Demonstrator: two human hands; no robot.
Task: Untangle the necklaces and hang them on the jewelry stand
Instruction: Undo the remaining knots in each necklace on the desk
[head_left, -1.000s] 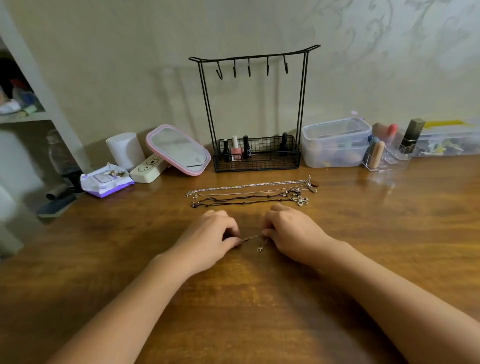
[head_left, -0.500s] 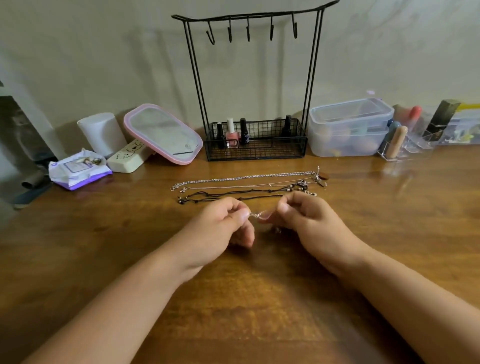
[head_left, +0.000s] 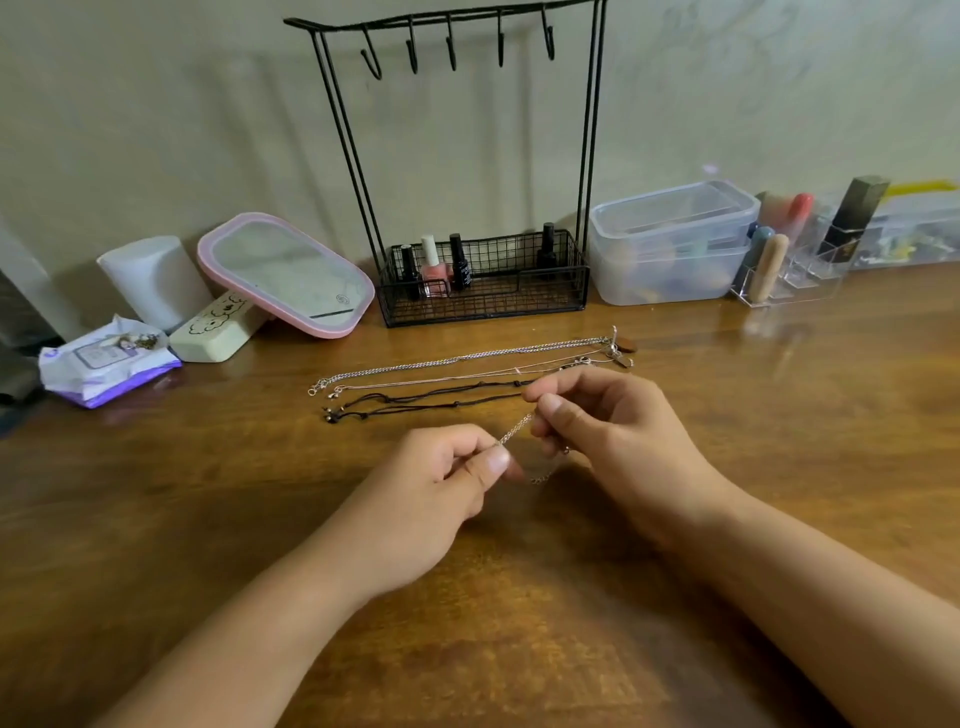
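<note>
A thin silver chain (head_left: 516, 430) runs taut between my two hands above the wooden table (head_left: 156, 519). My left hand (head_left: 436, 483) pinches its lower end between thumb and fingers. My right hand (head_left: 602, 431) pinches the upper end, and a loose loop of chain (head_left: 543, 477) hangs below it. Behind my hands several necklaces lie stretched out side by side: two silver chains (head_left: 457, 361) and two black cords (head_left: 431, 402). The black wire jewelry stand (head_left: 467, 156) rises at the back, its hooks (head_left: 452, 49) bare.
Nail polish bottles (head_left: 434, 267) sit in the stand's basket. A pink-rimmed mirror (head_left: 285, 275), white cylinder (head_left: 153, 280), cream case (head_left: 218, 330) and wipes pack (head_left: 106, 361) are at left. Clear lidded tub (head_left: 670, 244) and acrylic organiser (head_left: 795, 265) stand at right.
My hands lifted the silver chain off the table and drew apart, the right rising higher than the left. The view moved closer to the stand.
</note>
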